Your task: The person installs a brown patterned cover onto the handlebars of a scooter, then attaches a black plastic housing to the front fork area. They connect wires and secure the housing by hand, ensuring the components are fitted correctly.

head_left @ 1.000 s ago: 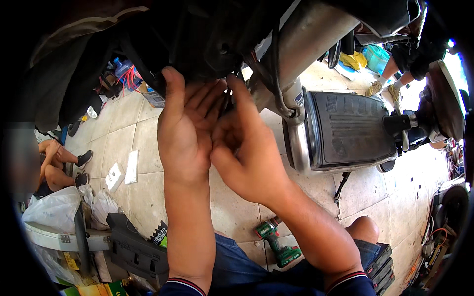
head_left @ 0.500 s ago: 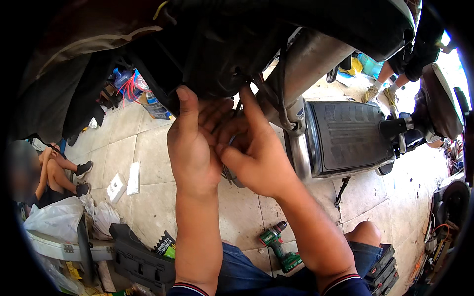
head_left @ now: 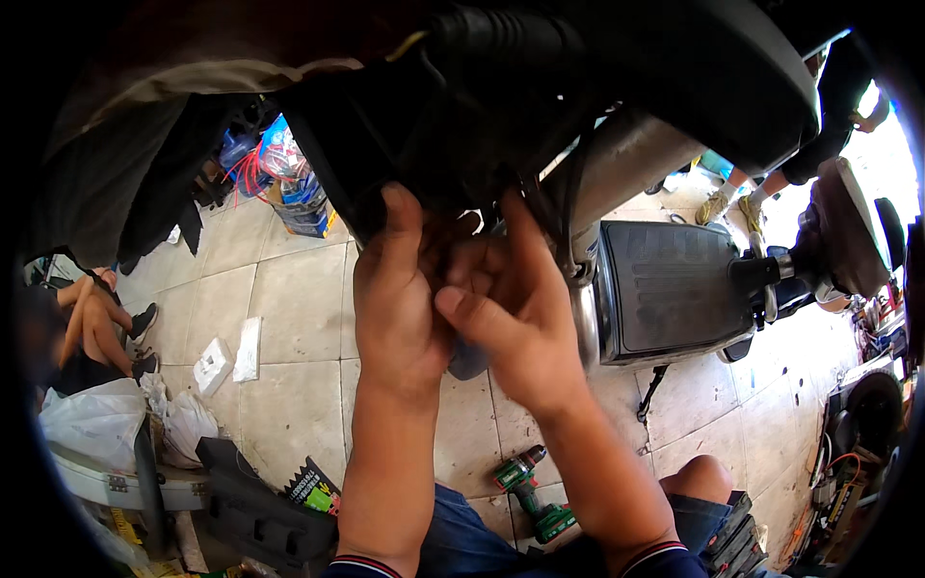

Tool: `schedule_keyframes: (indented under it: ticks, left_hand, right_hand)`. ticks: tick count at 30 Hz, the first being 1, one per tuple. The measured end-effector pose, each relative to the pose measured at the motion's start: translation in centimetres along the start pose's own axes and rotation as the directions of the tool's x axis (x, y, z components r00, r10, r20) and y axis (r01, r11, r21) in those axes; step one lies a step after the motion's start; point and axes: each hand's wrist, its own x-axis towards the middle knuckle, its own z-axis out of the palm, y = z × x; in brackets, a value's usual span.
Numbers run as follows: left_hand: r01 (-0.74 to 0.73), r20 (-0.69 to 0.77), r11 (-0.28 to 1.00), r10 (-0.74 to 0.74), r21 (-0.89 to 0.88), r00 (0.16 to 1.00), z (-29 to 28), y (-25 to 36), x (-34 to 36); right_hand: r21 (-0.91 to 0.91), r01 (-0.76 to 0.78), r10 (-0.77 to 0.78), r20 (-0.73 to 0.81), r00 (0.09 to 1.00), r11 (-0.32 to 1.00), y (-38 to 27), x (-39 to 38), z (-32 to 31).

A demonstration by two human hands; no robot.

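My left hand (head_left: 397,299) and my right hand (head_left: 511,303) are pressed together up against the underside of a scooter, at the black plastic body panel (head_left: 462,125) beside the silver frame tube (head_left: 626,159). Fingers of both hands curl around something small between them that I cannot make out. Black cables (head_left: 568,207) run down just right of my right hand. The scooter's black ribbed footboard (head_left: 670,289) lies to the right.
A green cordless drill (head_left: 530,496) lies on the tiled floor by my knee. Black plastic panels (head_left: 255,511) and white bags (head_left: 96,424) sit at the lower left. A seated person's legs (head_left: 92,328) are at left; another person's feet (head_left: 732,202) stand beyond the scooter.
Both hands have stayed together at the same spot under the panel; the view has shifted closer and lower, and my fingers have closed tighter around the hidden part.
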Motion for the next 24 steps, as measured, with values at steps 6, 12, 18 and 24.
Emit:
schedule_keyframes:
  ticks: [6,12,18,24]
  left_hand:
    - [-0.049,0.019,0.992,0.051,-0.120,0.998,0.3,0.0,-0.1]
    - [-0.011,0.059,0.976,0.024,-0.220,0.998,0.5,0.9,-0.3]
    - [-0.023,0.019,0.974,0.028,-0.224,0.999,0.3,0.6,-0.1]
    - [-0.049,0.023,0.982,0.054,-0.182,0.998,-0.4,0.0,0.1]
  right_hand:
    - [-0.781,0.253,-0.462,-0.052,0.885,0.571,-3.8,-3.4,-1.6]
    - [-0.959,0.282,-0.636,0.238,0.734,-0.034,-4.0,0.7,-4.1]
    - [-0.941,0.321,-0.733,0.294,0.613,-0.109,-3.3,1.7,-3.8]
    - [-0.931,0.363,-0.721,0.225,0.655,0.039,-2.8,1.7,-3.9]
